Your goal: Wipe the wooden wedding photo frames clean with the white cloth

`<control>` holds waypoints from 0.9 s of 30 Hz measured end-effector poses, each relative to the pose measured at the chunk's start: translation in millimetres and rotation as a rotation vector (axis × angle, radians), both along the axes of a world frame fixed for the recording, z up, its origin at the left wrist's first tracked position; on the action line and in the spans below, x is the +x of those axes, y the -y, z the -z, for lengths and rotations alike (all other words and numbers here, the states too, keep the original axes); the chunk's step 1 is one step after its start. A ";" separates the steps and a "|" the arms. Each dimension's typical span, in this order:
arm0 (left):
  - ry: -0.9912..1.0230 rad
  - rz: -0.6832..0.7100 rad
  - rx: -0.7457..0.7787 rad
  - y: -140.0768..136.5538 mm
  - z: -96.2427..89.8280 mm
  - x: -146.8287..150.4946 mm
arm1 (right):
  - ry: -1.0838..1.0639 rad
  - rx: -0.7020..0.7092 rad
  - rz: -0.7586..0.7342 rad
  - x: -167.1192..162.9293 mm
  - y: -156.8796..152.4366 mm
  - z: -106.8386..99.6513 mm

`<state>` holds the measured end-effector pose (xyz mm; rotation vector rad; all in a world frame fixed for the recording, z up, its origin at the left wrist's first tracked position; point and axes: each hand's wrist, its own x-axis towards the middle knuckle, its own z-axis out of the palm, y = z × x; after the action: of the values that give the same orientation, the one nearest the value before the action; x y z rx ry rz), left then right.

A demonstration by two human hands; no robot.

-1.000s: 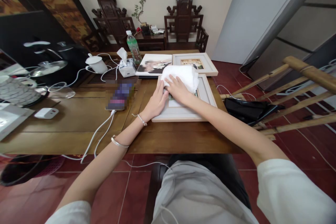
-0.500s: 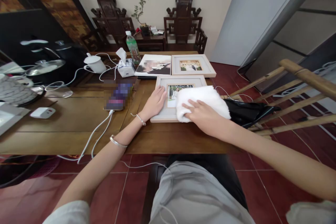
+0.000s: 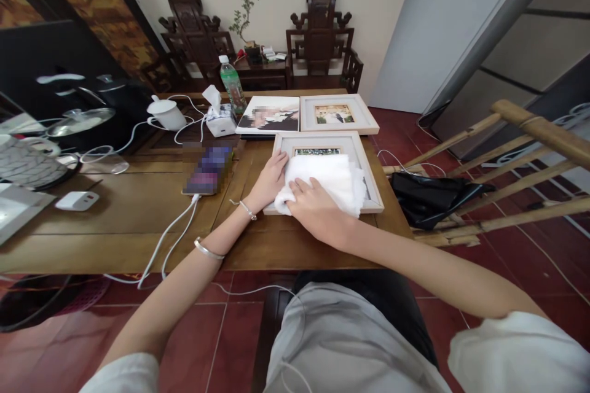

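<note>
A picture frame (image 3: 371, 175) with a pale border lies flat near the right end of the wooden table (image 3: 161, 221). My left hand (image 3: 271, 179) rests on the frame's left edge, fingers stretched out and holding nothing. Over the lower middle of the frame lies a folded white towel (image 3: 327, 175), which hides most of the photo. My right hand (image 3: 316, 206) grips the towel's left part from above, fingers spread over the cloth and partly bent. Its thumb tucks in at the towel's near left corner.
Behind lie a second framed photo (image 3: 334, 115) and a photo panel (image 3: 271, 115). A green-labelled bottle (image 3: 233, 83), tissue box (image 3: 220, 120), lidded cup (image 3: 166, 113), phone (image 3: 207, 171) with cable and white charger (image 3: 77, 200) stand leftward. A bamboo chair (image 3: 530, 129) holding a black bag (image 3: 428, 196) is at right.
My right hand has slid the towel left across the frame, covering most of the photo and baring the frame's right side. My left hand has barely moved.
</note>
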<state>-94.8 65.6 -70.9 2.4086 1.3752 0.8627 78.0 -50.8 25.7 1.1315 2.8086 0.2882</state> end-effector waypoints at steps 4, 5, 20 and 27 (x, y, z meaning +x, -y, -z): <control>-0.010 0.023 0.014 1.3 -0.7 -0.6 | -0.040 0.118 0.000 19.0 5.2 11.9; -0.011 0.025 0.016 2.0 -0.7 -0.3 | -0.039 0.133 0.006 29.5 7.7 14.1; -0.071 0.033 0.051 4.6 -1.3 1.6 | 0.155 0.251 0.223 140.1 -33.7 12.4; -0.051 0.029 0.017 4.2 -2.5 0.5 | 0.007 0.225 0.321 120.7 -115.6 7.1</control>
<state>-94.4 61.3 -68.4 2.4741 1.3523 0.8145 198.7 64.7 18.6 1.5971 2.5800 0.5857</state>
